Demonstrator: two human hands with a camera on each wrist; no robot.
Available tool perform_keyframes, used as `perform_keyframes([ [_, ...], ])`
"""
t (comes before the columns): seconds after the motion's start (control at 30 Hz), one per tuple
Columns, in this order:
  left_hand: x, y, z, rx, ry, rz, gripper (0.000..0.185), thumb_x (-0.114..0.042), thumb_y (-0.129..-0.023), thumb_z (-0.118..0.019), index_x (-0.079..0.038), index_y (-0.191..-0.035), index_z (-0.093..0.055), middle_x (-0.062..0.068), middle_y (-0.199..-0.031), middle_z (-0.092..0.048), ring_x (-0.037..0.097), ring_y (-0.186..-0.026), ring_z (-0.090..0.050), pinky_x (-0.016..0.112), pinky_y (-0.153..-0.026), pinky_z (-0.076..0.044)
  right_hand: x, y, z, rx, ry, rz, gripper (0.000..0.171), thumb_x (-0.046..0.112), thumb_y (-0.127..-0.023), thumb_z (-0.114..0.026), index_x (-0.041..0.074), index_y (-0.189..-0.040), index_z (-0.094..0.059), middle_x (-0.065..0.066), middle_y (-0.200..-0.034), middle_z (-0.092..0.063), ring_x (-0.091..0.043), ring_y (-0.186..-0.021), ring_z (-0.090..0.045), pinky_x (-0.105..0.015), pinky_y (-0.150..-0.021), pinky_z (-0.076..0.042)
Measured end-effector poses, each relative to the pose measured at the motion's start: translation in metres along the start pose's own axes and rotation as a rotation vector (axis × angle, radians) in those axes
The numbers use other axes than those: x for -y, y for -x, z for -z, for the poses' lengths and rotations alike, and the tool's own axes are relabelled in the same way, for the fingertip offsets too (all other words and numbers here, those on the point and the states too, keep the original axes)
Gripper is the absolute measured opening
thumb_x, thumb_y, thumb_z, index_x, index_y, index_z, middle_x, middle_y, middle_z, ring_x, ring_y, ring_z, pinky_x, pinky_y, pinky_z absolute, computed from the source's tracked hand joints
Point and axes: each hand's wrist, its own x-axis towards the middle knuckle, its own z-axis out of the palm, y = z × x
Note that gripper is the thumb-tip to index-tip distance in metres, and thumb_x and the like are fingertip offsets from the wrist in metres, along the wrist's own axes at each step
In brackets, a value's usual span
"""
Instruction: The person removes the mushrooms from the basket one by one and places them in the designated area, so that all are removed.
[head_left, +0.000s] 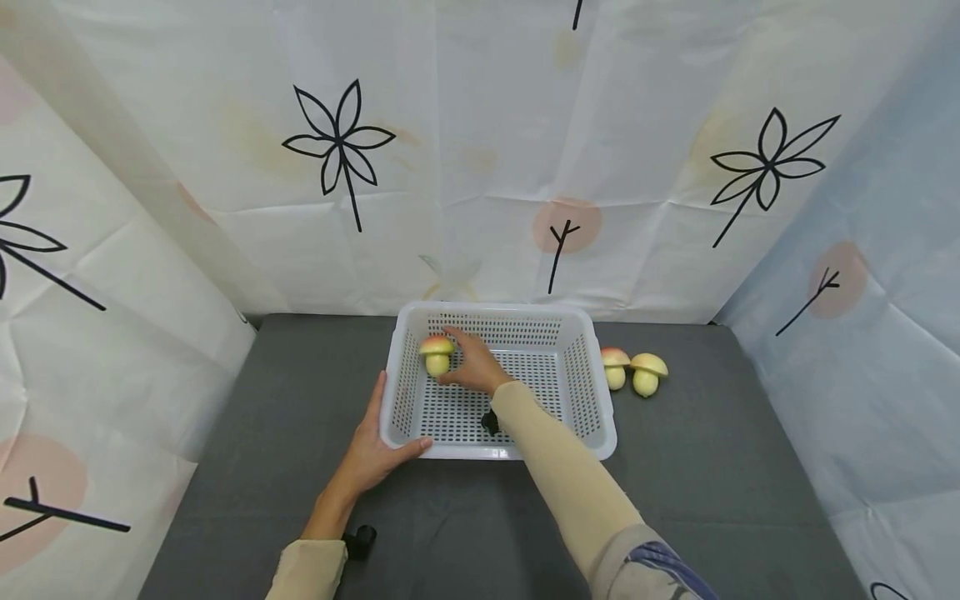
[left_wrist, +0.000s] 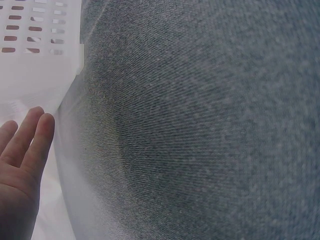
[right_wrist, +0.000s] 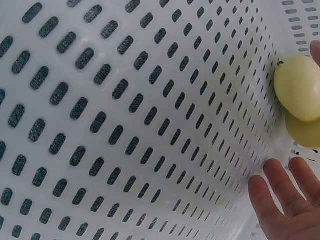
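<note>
Inside the white plastic basket (head_left: 495,452), a toy mushroom (head_left: 437,357) with a red-and-yellow cap and pale stem stands near the left wall. My right hand (head_left: 474,364) reaches into the basket just right of it, thumb and fingers spread. In the right wrist view, straight fingers show below the mushroom (right_wrist: 297,90), and no grip around it is visible. Against the basket's left front corner lies my left hand (head_left: 375,454), thumb along the front rim. Its fingers (left_wrist: 37,145) look straight beside the basket wall in the left wrist view.
Two more toy mushrooms, one red-capped (head_left: 615,368) and one yellow-capped (head_left: 647,374), stand right of the basket on the dark grey cloth (head_left: 465,533). White printed sheets (head_left: 480,150) enclose the back and sides.
</note>
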Motion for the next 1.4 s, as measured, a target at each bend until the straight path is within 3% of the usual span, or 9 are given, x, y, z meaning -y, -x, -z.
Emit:
perform_keyframes([
  [0.23,-0.003,0.001,0.000,-0.003,0.002,0.004,0.124,-0.011,-0.079,-0.088,-0.014,-0.164,0.003,0.024,-0.163,-0.023,0.048,-0.130,-0.050,0.032,-0.091,-0.050,0.006,-0.002,-0.004,-0.017,0.057,-0.015,0.097,0.024,-0.078,-0.090,0.028,-0.159,-0.036,-0.016,-0.155,-0.041,-0.036,-0.139,-0.043,-0.058,-0.108,-0.036],
  [0.37,0.000,0.000,0.000,-0.006,-0.023,0.021,0.124,-0.013,-0.079,-0.088,-0.013,-0.164,0.003,0.023,-0.163,-0.024,0.047,-0.130,-0.051,0.034,-0.093,-0.049,0.009,-0.004,-0.007,-0.033,0.073,-0.011,0.097,0.024,-0.077,-0.090,0.028,-0.158,-0.037,-0.020,-0.151,-0.043,-0.037,-0.132,-0.049,-0.056,-0.105,-0.040],
  [0.53,0.022,-0.005,-0.003,-0.023,-0.034,0.026,0.127,-0.014,-0.078,-0.089,-0.019,-0.164,0.004,0.019,-0.165,-0.023,0.046,-0.131,-0.050,0.048,-0.096,-0.048,0.009,-0.008,-0.012,-0.057,0.129,0.004,0.098,0.025,-0.076,-0.092,0.026,-0.158,-0.038,-0.021,-0.145,-0.046,-0.036,-0.124,-0.054,-0.053,-0.100,-0.044],
  [0.73,0.039,-0.007,-0.004,-0.035,-0.024,0.017,0.129,-0.019,-0.078,-0.091,-0.034,-0.163,0.004,0.010,-0.166,-0.023,0.039,-0.133,-0.051,0.052,-0.097,-0.046,0.008,-0.010,-0.019,-0.077,0.191,0.000,0.098,0.030,-0.075,-0.092,0.026,-0.157,-0.039,-0.017,-0.136,-0.050,-0.030,-0.116,-0.055,-0.051,-0.096,-0.046],
  [1.17,0.039,-0.007,-0.003,-0.037,-0.012,0.015,0.128,-0.022,-0.077,-0.091,-0.037,-0.163,0.003,0.009,-0.166,-0.024,0.038,-0.132,-0.051,0.054,-0.098,-0.045,0.008,-0.011,-0.024,-0.122,0.223,-0.020,0.095,0.028,-0.073,-0.094,0.029,-0.153,-0.043,-0.014,-0.131,-0.051,-0.029,-0.113,-0.054,-0.055,-0.095,-0.043],
  [1.4,0.039,-0.007,-0.004,-0.039,-0.021,0.007,0.129,-0.020,-0.077,-0.092,-0.034,-0.163,0.004,0.010,-0.166,-0.022,0.037,-0.133,-0.050,0.042,-0.098,-0.047,0.007,-0.010,-0.027,-0.162,0.206,-0.012,0.093,0.021,-0.073,-0.094,0.027,-0.152,-0.046,-0.014,-0.130,-0.052,-0.029,-0.113,-0.054,-0.055,-0.094,-0.042],
])
